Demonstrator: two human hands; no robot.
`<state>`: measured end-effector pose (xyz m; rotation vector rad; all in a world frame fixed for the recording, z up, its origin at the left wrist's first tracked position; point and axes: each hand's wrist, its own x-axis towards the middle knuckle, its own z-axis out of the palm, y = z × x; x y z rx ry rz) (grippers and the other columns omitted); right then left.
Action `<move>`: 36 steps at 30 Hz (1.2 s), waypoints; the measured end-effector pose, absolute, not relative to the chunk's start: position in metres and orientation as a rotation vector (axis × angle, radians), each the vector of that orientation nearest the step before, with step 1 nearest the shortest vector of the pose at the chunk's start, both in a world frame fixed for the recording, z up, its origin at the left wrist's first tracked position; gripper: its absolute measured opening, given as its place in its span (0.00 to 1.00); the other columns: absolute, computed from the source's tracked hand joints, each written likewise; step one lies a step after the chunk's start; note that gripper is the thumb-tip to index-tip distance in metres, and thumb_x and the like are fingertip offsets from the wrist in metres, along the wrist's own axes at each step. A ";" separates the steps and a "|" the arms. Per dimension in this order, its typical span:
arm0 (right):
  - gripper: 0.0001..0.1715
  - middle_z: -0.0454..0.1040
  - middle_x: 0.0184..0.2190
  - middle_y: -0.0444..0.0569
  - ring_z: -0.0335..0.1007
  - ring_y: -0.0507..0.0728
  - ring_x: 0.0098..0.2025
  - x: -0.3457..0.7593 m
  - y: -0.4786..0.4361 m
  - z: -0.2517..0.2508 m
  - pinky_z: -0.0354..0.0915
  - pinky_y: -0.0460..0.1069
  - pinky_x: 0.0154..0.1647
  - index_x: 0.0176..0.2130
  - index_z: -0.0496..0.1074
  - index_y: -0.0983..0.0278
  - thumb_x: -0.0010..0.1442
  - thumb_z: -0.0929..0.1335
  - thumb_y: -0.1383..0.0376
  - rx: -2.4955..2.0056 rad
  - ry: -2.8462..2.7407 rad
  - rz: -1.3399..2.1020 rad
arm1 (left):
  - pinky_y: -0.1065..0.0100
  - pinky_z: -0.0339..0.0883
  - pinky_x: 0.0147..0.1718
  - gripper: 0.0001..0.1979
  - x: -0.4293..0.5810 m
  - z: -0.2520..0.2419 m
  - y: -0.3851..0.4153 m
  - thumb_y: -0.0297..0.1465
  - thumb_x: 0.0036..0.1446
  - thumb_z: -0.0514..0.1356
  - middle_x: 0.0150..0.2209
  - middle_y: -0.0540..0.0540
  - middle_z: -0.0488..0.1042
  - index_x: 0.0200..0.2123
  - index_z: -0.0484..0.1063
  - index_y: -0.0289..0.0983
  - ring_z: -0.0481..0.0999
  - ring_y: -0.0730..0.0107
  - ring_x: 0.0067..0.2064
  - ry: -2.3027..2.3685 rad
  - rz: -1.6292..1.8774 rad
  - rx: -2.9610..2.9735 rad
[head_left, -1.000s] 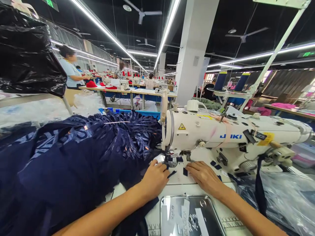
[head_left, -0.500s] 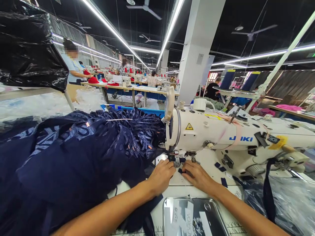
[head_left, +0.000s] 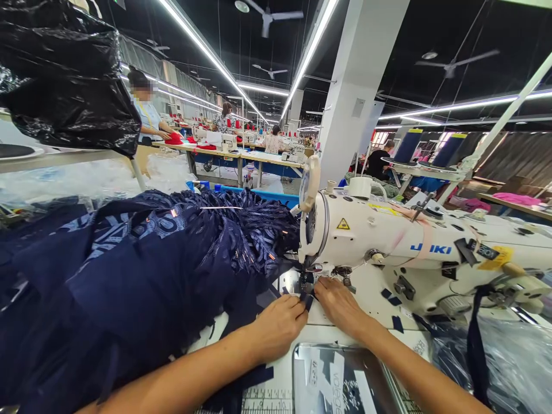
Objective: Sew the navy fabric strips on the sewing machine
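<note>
At the presser foot [head_left: 306,280] of a white sewing machine [head_left: 383,230], a narrow navy fabric strip [head_left: 307,302] runs toward me. My left hand [head_left: 276,326] is closed on this strip just in front of the foot. Bent together close to the foot's right side are the fingers of my right hand [head_left: 338,302]; what they pinch is hidden. A big heap of navy garments [head_left: 142,276] with pale patterned parts fills the left side, reaching up to the machine head.
A metal tray [head_left: 323,379] with white labels lies on the table between my forearms. Small navy scraps [head_left: 391,297] lie right of my right hand. Clear plastic bags [head_left: 517,351] are at the right, a black plastic bag [head_left: 73,86] upper left. Co-workers work farther back.
My left hand has drawn back toward me from the presser foot with the navy strip. My right hand has moved closer to the foot. The whole view has shifted slightly.
</note>
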<state>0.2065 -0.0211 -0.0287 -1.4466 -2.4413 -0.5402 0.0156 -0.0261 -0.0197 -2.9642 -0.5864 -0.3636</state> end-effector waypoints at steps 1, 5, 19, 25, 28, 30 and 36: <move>0.11 0.68 0.28 0.48 0.64 0.54 0.30 0.203 -0.019 -0.027 0.57 0.48 0.32 0.28 0.64 0.65 0.56 0.59 0.77 -1.469 -2.433 -0.469 | 0.63 0.59 0.44 0.12 0.016 -0.020 -0.027 0.20 0.54 0.51 0.43 0.36 0.70 0.42 0.67 0.28 0.67 0.58 0.45 -0.581 -0.352 -2.951; 0.10 0.67 0.25 0.45 0.63 0.53 0.29 0.196 -0.012 -0.015 0.56 0.46 0.31 0.26 0.62 0.64 0.55 0.60 0.76 -1.489 -2.438 -0.083 | 0.62 0.59 0.44 0.12 0.016 -0.019 -0.028 0.21 0.54 0.51 0.47 0.35 0.68 0.42 0.67 0.28 0.67 0.57 0.46 -0.582 -0.357 -2.912; 0.08 0.63 0.22 0.42 0.58 0.51 0.25 0.208 -0.005 -0.014 0.56 0.46 0.28 0.25 0.59 0.63 0.55 0.59 0.71 -1.318 -2.358 0.427 | 0.61 0.60 0.43 0.08 0.018 -0.015 -0.022 0.22 0.52 0.53 0.49 0.36 0.66 0.37 0.66 0.31 0.66 0.60 0.45 -0.604 -0.311 -2.875; 0.11 0.69 0.32 0.50 0.64 0.54 0.34 0.212 -0.015 -0.027 0.63 0.51 0.36 0.33 0.65 0.64 0.59 0.56 0.73 -1.021 -2.430 -0.039 | 0.63 0.60 0.45 0.09 0.019 -0.018 -0.024 0.22 0.53 0.53 0.47 0.38 0.68 0.39 0.66 0.31 0.66 0.60 0.46 -0.627 -0.352 -2.877; 0.13 0.70 0.35 0.53 0.64 0.56 0.36 0.212 -0.022 -0.028 0.64 0.53 0.38 0.35 0.67 0.66 0.61 0.56 0.74 -0.915 -2.492 -0.307 | 0.64 0.59 0.46 0.08 0.019 -0.024 -0.024 0.23 0.54 0.53 0.44 0.39 0.70 0.39 0.67 0.31 0.68 0.61 0.45 -0.628 -0.407 -2.859; 0.14 0.71 0.35 0.54 0.64 0.56 0.35 0.212 -0.025 -0.027 0.65 0.53 0.37 0.36 0.68 0.68 0.60 0.57 0.74 -0.887 -2.525 -0.414 | 0.63 0.59 0.47 0.08 0.021 -0.027 -0.023 0.23 0.55 0.53 0.43 0.39 0.71 0.39 0.67 0.30 0.69 0.61 0.44 -0.608 -0.426 -2.844; 0.15 0.72 0.36 0.56 0.65 0.57 0.37 0.213 -0.024 -0.024 0.66 0.54 0.38 0.38 0.70 0.71 0.60 0.57 0.75 -0.856 -2.580 -0.553 | 0.60 0.57 0.49 0.11 0.025 -0.023 -0.019 0.22 0.52 0.54 0.44 0.36 0.71 0.41 0.67 0.28 0.70 0.59 0.45 -0.618 -0.380 -2.856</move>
